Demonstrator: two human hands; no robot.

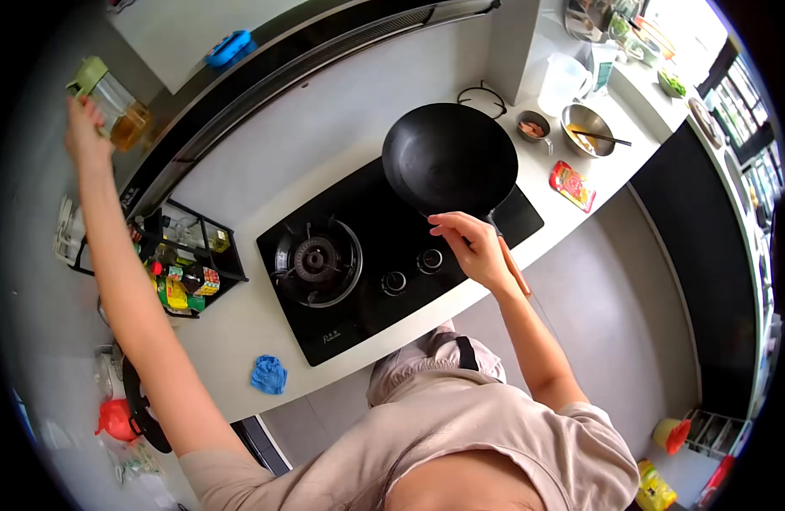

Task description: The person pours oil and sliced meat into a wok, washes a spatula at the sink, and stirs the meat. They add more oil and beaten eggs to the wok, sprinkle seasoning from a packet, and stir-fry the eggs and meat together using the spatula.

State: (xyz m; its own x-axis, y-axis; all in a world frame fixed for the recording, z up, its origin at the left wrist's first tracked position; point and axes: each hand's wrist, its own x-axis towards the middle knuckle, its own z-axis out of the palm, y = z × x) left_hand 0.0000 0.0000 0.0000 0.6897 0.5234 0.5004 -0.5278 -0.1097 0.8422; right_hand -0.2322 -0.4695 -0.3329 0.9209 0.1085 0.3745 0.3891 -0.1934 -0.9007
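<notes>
At the upper left, my left hand [88, 128] is raised high with its fingers closed around the handle of an oil bottle [118, 102]. The bottle is clear with a green top, and amber oil lies at its lower end. A black wok [450, 157] sits on the right burner of the black gas stove [371, 221], its inside bare. Over the wok's near rim hovers my right hand [467, 243], fingers stretched out and holding nothing. The wok's wooden handle [513, 266] runs beside and partly behind my right wrist.
Left of the bare burner [314, 259] stands a black rack [197, 247] of bottles. A crumpled blue cloth [268, 375] lies on the counter. To the right are a small cup of meat [533, 128], a metal bowl with egg and chopsticks [587, 132], and a red packet [572, 186].
</notes>
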